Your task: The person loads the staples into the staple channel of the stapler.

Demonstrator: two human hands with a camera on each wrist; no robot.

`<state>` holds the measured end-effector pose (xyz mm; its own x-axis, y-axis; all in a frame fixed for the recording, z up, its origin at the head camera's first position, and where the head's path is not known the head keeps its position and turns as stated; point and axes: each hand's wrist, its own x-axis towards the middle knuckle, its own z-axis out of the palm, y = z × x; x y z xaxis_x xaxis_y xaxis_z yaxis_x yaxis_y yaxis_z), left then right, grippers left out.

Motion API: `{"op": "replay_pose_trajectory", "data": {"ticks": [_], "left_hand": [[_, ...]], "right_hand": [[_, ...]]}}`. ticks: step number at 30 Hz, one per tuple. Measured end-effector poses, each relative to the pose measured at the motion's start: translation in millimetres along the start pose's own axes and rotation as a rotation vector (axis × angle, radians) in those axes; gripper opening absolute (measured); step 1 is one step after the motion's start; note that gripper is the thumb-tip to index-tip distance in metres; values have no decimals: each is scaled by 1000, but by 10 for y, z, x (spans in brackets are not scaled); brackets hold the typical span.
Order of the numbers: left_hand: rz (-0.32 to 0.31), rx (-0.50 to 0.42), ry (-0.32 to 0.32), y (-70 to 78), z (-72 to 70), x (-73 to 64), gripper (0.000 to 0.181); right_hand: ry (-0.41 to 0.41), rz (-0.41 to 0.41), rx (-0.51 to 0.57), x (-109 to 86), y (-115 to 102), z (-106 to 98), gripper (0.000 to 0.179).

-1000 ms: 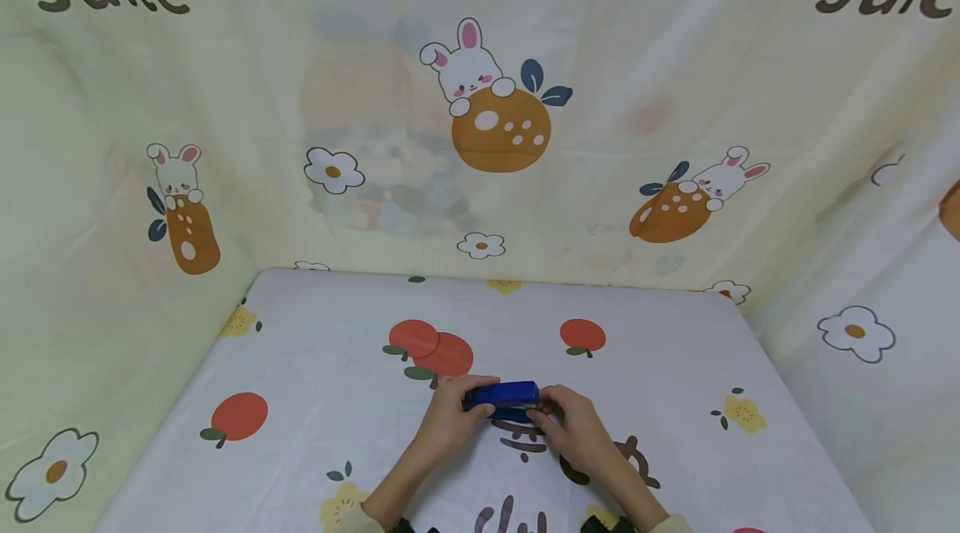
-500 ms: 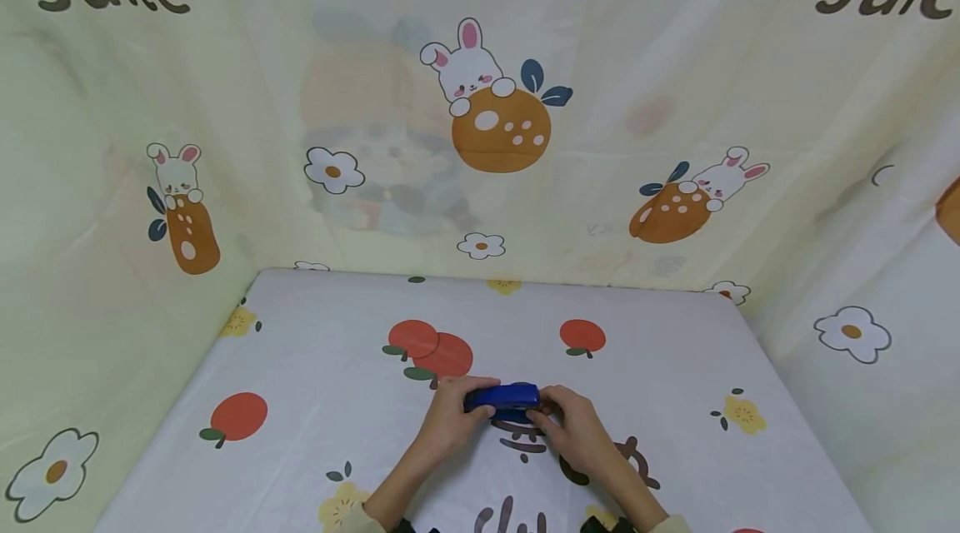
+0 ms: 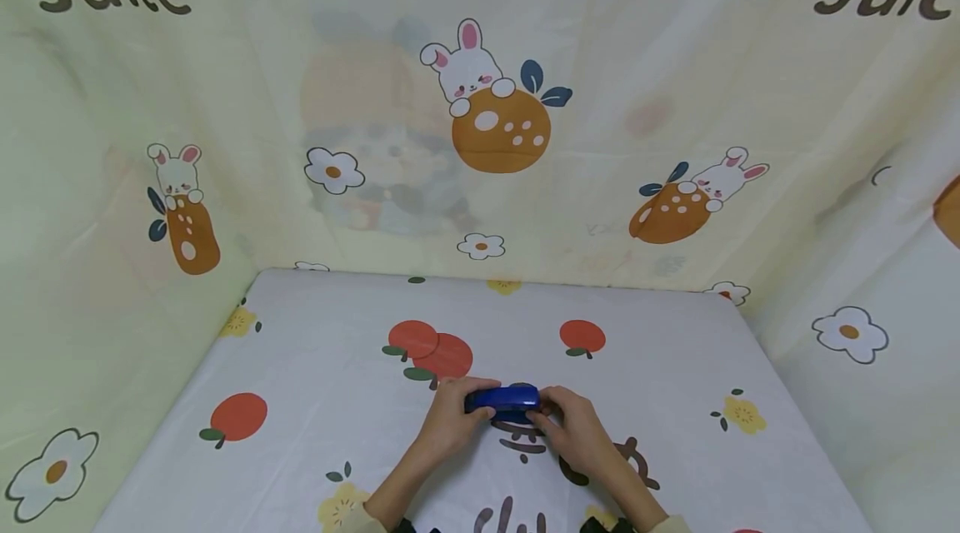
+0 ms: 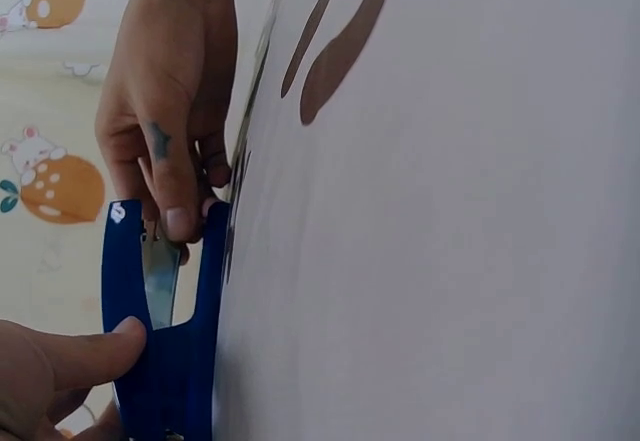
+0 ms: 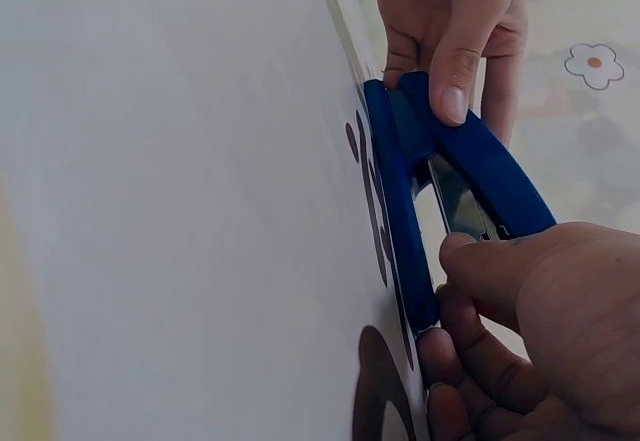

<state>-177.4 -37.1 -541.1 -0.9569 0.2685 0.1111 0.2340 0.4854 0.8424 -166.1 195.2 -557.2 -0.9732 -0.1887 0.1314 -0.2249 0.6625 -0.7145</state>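
Observation:
A blue stapler (image 3: pixel 517 396) is held low over the middle of the table, its handle and base spread apart at the right end. My left hand (image 3: pixel 448 418) grips the joined end, with the thumb (image 4: pixel 110 351) on the handle's side in the left wrist view. At the spread end, my right hand (image 3: pixel 579 425) pinches around the metal staple magazine (image 5: pixel 452 196), which shows between the two blue arms in the right wrist view. The base (image 5: pixel 403 211) lies along the tabletop. Part of the right fingers' hold is hidden by the stapler.
A white cloth printed with fruit and flowers covers the table (image 3: pixel 315 366). Pale curtains (image 3: pixel 247 100) with rabbit prints hang behind it and along both sides.
The stapler's handle has rolled and lowered slightly, and more of its glossy rounded face shows. Both hands keep nearly the same place and hold.

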Motion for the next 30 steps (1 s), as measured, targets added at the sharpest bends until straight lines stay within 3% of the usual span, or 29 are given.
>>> {"op": "replay_pose_trajectory", "data": {"ticks": [8,22,30], "left_hand": [[-25,-3,-14,-30,14,-9,34],[10,15,5,-19,17,3,35],[-15,28,-1,-18,25,-2,35]], "right_hand": [[-14,31,7,-9,1,15,17],[-3,45,-3,8,-19,-7,19],[2,53,3,12,-15,6,18]]}}
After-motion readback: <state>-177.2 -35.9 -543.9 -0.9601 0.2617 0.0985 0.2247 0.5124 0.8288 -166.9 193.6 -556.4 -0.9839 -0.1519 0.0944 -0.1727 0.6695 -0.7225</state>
